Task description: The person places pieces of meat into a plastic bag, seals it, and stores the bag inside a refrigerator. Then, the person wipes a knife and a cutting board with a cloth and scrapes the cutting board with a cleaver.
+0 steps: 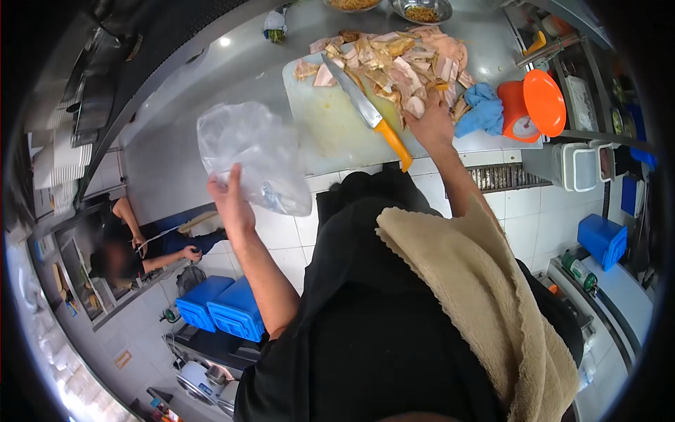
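Note:
My left hand (233, 200) pinches the edge of a clear plastic bag (249, 151) at the left side of the steel counter. On the right, my right hand (432, 128) reaches into a heap of sliced cooked meat (394, 60), its fingers closed around a piece of meat (415, 107). The heap covers the upper part of a pale cutting board (320, 137). A large knife with a yellow handle (392, 144) lies across the board, its handle jutting past the near edge, just left of my right hand.
Right of my hand are a crumpled blue cloth (480, 110) and an orange kitchen scale (519, 121). Metal bowls (422, 10) of shredded food stand at the back. A co-worker (123, 246) is at the left, near blue bins (235, 316). A beige towel (485, 281) hangs over my shoulder.

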A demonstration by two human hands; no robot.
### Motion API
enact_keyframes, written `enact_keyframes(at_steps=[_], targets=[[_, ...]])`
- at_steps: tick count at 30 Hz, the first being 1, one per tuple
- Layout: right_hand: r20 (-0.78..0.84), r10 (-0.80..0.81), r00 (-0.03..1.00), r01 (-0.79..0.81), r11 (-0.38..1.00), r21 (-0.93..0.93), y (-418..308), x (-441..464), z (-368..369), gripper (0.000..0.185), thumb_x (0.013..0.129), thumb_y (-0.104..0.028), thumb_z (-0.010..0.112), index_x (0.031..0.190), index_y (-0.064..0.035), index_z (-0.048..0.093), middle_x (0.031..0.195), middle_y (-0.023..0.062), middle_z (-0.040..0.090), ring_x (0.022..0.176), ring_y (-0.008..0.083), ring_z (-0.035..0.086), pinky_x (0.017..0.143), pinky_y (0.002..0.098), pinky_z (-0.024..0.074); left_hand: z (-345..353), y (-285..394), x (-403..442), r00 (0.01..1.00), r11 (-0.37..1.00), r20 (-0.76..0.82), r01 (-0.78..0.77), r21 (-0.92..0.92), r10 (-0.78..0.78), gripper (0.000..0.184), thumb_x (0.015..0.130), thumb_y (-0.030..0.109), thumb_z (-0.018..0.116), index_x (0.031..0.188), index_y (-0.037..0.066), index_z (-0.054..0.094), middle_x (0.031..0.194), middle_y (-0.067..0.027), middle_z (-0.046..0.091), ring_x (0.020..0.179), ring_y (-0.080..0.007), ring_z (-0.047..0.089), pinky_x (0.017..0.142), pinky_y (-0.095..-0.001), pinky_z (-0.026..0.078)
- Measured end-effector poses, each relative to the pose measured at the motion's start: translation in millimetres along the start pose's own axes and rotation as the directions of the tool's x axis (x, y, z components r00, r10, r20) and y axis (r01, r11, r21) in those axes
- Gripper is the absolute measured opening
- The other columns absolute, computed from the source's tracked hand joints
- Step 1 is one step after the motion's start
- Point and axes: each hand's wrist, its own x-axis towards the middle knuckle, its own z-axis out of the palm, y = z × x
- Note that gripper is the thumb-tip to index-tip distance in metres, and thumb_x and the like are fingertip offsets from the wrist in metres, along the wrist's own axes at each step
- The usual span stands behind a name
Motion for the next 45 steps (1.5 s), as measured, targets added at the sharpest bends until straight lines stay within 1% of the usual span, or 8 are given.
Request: enact_keyframes(at_steps=[9, 15, 21, 27, 29, 36, 38, 45], targets=[[-0.032, 0.063, 0.997, -0.053, 0.963, 0.265, 27, 15, 41, 0.082, 0.075, -0.03, 0.083, 0.14, -0.0002, 0.041, 0.124, 0.0243, 0.066, 0.109, 0.0386, 0.068, 0.089, 0.0462, 0.0553, 34, -16, 71, 0.945, 0.988, 0.288, -0.154, -0.025, 0.155, 0.065, 0.087, 0.004, 0.079, 0.141, 0.001, 0.043, 0.124, -0.0116, 0.062, 0.109, -0.0195, 0.061, 0.097, -0.0323, 0.05], [0.222, 0.375, 0.9, -0.422, 0.622, 0.66, 8, -28, -34, 0.083, 0.083, -0.029, 0.084, 0.148, -0.0097, 0.036, 0.108, 0.0081, 0.07, 0.085, 0.0176, 0.069, 0.065, 0.0318, 0.0534, 15, -42, 113, 0.946, 0.966, 0.308, 0.17, -0.194, -0.104, 0.041, 0.099, 0.006, 0.054, 0.138, -0.002, 0.049, 0.107, -0.0095, 0.068, 0.086, -0.0154, 0.065, 0.079, -0.0292, 0.052], [0.154, -0.086, 0.984, -0.067, 0.629, 0.775, -90, -56, -70, 0.078, 0.083, -0.028, 0.082, 0.147, -0.0033, 0.044, 0.13, 0.0131, 0.062, 0.107, 0.0219, 0.066, 0.081, 0.0349, 0.0566, 13, -38, 118, 0.885, 0.873, 0.421, 0.355, -0.335, -0.199, 0.038, 0.098, 0.015, 0.048, 0.131, -0.003, 0.056, 0.111, -0.0121, 0.067, 0.099, -0.0171, 0.063, 0.088, -0.03, 0.05], [0.516, -0.437, 0.737, -0.015, 0.752, 0.659, -224, -42, 27, 0.074, 0.083, -0.038, 0.08, 0.145, -0.012, 0.05, 0.138, 0.0175, 0.056, 0.112, 0.0274, 0.066, 0.086, 0.0393, 0.0575, 4, -68, 131, 0.816, 0.754, 0.547, 0.477, -0.451, -0.189, 0.037, 0.097, 0.014, 0.048, 0.13, 0.0, 0.056, 0.114, -0.0095, 0.066, 0.102, -0.02, 0.063, 0.092, -0.034, 0.05], [0.163, -0.711, 0.684, 0.669, 0.701, 0.246, -219, -15, 112, 0.066, 0.085, -0.046, 0.075, 0.138, -0.011, 0.057, 0.131, 0.022, 0.063, 0.108, 0.0359, 0.068, 0.09, 0.044, 0.0555, -9, -108, 155, 0.764, 0.693, 0.605, 0.562, -0.452, -0.226, 0.036, 0.097, 0.015, 0.047, 0.129, 0.002, 0.057, 0.116, -0.0088, 0.066, 0.104, -0.0217, 0.064, 0.095, -0.0351, 0.05], [0.486, -0.27, 0.831, -0.077, 0.81, 0.581, -181, -18, 1, 0.045, 0.092, -0.039, 0.07, 0.124, -0.0075, 0.069, 0.1, 0.015, 0.075, 0.095, 0.0307, 0.072, 0.082, 0.0389, 0.0568, -25, -82, 141, 0.813, 0.729, 0.536, 0.508, -0.459, -0.228, 0.045, 0.1, 0.031, 0.056, 0.134, 0.002, 0.051, 0.131, -0.0122, 0.061, 0.116, -0.0262, 0.061, 0.102, -0.0386, 0.048], [-0.054, -0.307, 0.95, 0.311, 0.917, 0.248, -121, 15, 7, 0.044, 0.091, -0.036, 0.071, 0.121, -0.0043, 0.069, 0.098, 0.0135, 0.076, 0.088, 0.0276, 0.073, 0.077, 0.0366, 0.058, -25, -75, 135, 0.867, 0.848, 0.429, 0.412, -0.334, -0.253, 0.053, 0.097, 0.028, 0.062, 0.139, 0.0, 0.044, 0.133, -0.0147, 0.059, 0.118, -0.0262, 0.059, 0.104, -0.0377, 0.047], [-0.022, -0.425, 0.905, 0.419, 0.899, -0.129, -66, 134, -11, 0.087, 0.078, -0.053, 0.079, 0.148, -0.0116, 0.049, 0.144, 0.0255, 0.053, 0.135, 0.037, 0.051, 0.109, 0.0456, 0.0439, -12, -79, 108, 0.963, 0.977, 0.268, -0.04, 0.212, -0.018, 0.086, 0.091, 0.025, 0.076, 0.152, -0.004, 0.023, 0.14, -0.0232, 0.048, 0.127, -0.0307, 0.052, 0.109, -0.0398, 0.041]])
